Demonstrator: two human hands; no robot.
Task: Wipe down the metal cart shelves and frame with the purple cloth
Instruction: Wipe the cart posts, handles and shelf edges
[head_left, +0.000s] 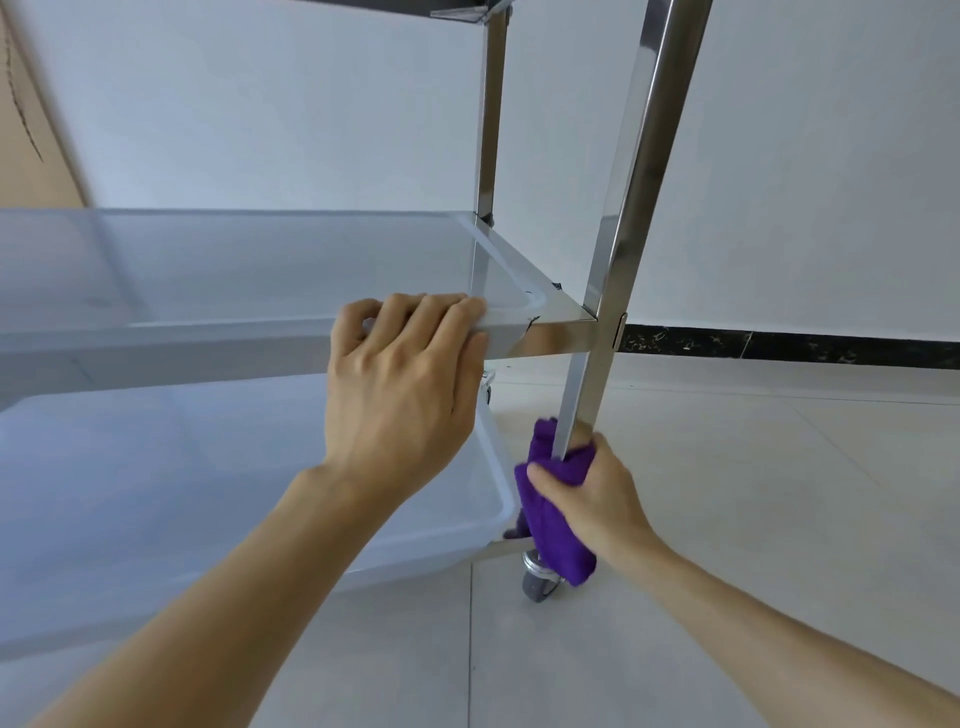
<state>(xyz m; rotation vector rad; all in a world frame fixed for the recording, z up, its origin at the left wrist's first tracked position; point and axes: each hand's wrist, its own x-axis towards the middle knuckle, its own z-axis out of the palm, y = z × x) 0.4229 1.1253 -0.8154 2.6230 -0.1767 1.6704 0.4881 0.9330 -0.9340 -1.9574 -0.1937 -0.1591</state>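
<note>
The metal cart fills the view, with a middle shelf (291, 270) and a lower shelf (208, 467), both covered in pale film. My left hand (400, 379) grips the front rim of the middle shelf, fingers curled over its edge. A shiny front right post (628, 208) runs down to a caster wheel (540, 579). My right hand (592, 499) holds the purple cloth (556, 535) wrapped around the low part of that post, just above the lower shelf's corner. Part of the cloth hangs down over the wheel.
A second post (488, 130) stands behind at the cart's back right corner. A white wall with a dark baseboard (779, 345) lies beyond. Pale floor tiles (753, 493) spread to the right. A brown cardboard surface (31, 130) shows at far left.
</note>
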